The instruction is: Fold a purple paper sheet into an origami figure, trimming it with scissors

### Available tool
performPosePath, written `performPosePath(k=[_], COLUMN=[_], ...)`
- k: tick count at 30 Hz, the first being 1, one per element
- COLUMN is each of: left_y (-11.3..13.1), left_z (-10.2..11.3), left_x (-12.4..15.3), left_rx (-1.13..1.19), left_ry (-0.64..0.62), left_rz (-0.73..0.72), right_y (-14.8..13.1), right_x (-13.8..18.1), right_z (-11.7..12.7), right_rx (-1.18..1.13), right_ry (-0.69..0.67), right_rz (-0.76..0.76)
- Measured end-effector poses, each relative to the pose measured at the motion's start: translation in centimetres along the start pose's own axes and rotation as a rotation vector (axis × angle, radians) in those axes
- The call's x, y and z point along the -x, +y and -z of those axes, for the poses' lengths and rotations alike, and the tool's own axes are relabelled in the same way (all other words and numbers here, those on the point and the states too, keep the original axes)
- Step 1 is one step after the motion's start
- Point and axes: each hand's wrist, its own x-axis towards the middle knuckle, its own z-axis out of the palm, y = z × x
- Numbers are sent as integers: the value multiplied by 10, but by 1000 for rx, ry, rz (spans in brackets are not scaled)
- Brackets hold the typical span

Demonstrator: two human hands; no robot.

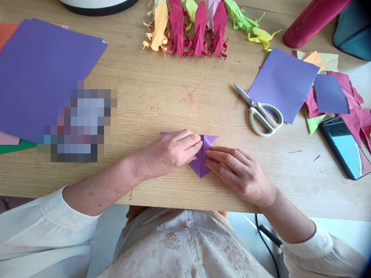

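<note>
A folded piece of purple origami paper (201, 168) lies on the table near its front edge, with a point towards me and a crease down its middle. My left hand (178, 150) covers its left part, fingers together and pressed onto the paper near the crease. On the right side, my right hand (242, 172) holds the paper's edge with its fingertips; its thumb is mostly hidden. A flat corner of the paper sticks out on each side at the top.
Scissors (261, 112) lie at right beside a purple square sheet (285, 85). Further right are paper scraps (346, 87) and a phone (346, 146). Large purple sheets (49, 73) and a blurred object (84, 123) are at left. Folded paper figures (199, 29) and a red cylinder (314, 19) stand at the back.
</note>
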Motion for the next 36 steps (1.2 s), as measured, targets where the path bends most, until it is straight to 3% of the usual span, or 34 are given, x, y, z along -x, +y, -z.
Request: performPosePath(k=[36], left_y=[0], left_z=[2], left_x=[7], left_rx=[-79], left_ry=[-18], left_rz=[10], right_y=[0], right_x=[0], right_z=[2], right_rx=[0], right_ry=[43], right_rz=[37])
